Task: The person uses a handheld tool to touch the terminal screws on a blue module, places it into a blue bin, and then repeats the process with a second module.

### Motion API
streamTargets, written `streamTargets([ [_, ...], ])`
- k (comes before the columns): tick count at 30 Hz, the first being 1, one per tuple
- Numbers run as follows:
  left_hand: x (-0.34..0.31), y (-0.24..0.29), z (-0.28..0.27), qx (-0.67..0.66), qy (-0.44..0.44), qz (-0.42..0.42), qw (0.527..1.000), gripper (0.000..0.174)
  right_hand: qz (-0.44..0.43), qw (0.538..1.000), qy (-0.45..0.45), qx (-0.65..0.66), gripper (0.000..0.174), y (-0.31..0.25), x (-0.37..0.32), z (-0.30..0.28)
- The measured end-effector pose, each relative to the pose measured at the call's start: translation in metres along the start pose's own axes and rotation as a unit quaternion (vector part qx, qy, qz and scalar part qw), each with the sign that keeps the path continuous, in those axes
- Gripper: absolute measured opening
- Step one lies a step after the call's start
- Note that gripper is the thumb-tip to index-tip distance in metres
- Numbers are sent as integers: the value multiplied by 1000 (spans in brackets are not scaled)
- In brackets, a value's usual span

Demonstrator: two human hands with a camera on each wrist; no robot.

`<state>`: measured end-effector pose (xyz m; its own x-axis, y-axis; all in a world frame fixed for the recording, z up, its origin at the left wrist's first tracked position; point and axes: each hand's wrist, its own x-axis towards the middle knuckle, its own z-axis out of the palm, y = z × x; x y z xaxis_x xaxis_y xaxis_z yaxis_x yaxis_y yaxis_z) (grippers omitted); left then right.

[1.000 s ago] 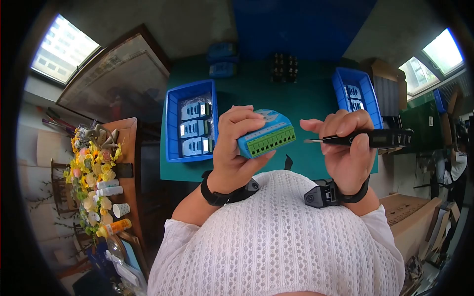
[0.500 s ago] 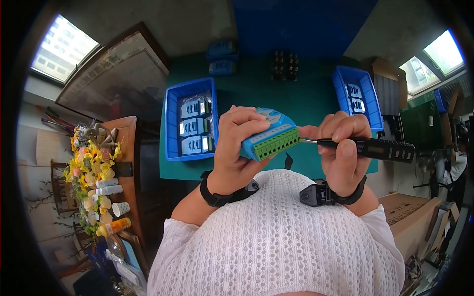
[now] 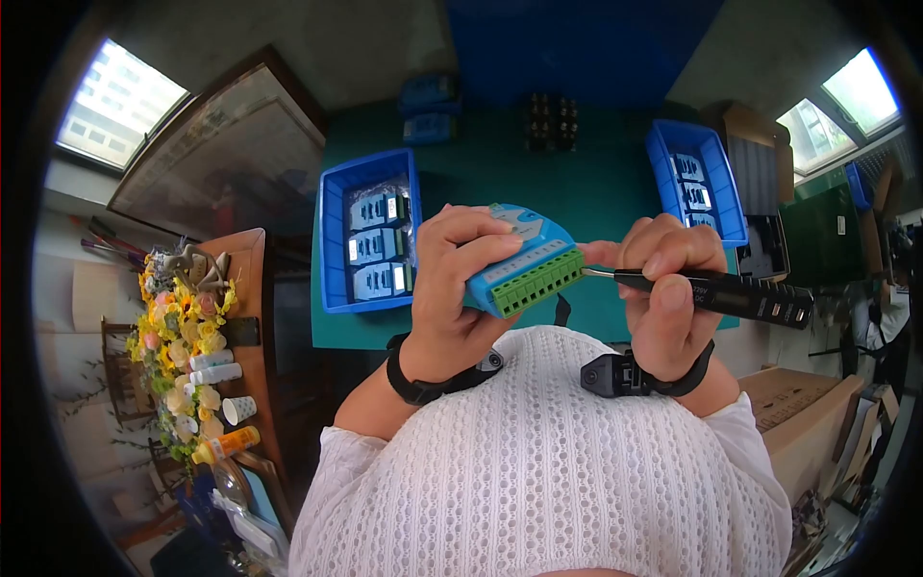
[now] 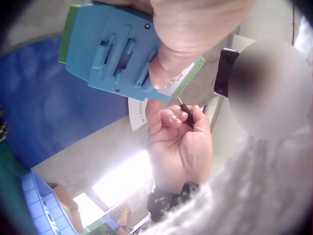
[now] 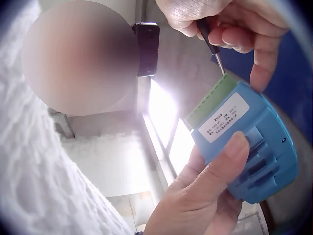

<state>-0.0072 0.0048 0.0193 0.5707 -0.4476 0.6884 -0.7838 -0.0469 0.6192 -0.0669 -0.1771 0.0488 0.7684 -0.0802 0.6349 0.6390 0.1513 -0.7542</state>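
Observation:
In the head view my left hand [image 3: 444,298] grips a blue plastic module [image 3: 500,258] with a green terminal block [image 3: 536,281] along its near edge. The left wrist view shows the clipped back of the module, with my thumb pressed across it. My right hand [image 3: 668,308] pinches a black voltage tester screwdriver [image 3: 735,298] marked 220V. Its metal tip [image 5: 221,66] meets the end of the green terminal block. One right finger [image 5: 264,66] reaches out straight to the module's corner. A white label [image 5: 225,117] shows on the module's side.
A blue bin [image 3: 332,245] with several similar modules stands left on the green table [image 3: 596,178], another blue bin [image 3: 733,216] at the right. Further modules [image 3: 430,125] and dark metal parts [image 3: 552,123] sit at the back. Flowers [image 3: 187,346] and a bottle [image 3: 226,445] lie far left.
My right hand has moved left with the voltage tester screwdriver, bringing its tip from a gap away to the terminal block. The module has tilted slightly in my left hand.

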Motion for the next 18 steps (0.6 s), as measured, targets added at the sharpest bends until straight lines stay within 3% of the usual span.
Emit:
streamTargets([
  [14, 1, 4, 1, 27, 5, -3, 1000, 53, -11, 999, -12, -31, 13, 1, -1, -2],
  [18, 1, 5, 2, 28, 6, -4, 1000, 53, 15, 999, 13, -43, 19, -2, -1, 3],
])
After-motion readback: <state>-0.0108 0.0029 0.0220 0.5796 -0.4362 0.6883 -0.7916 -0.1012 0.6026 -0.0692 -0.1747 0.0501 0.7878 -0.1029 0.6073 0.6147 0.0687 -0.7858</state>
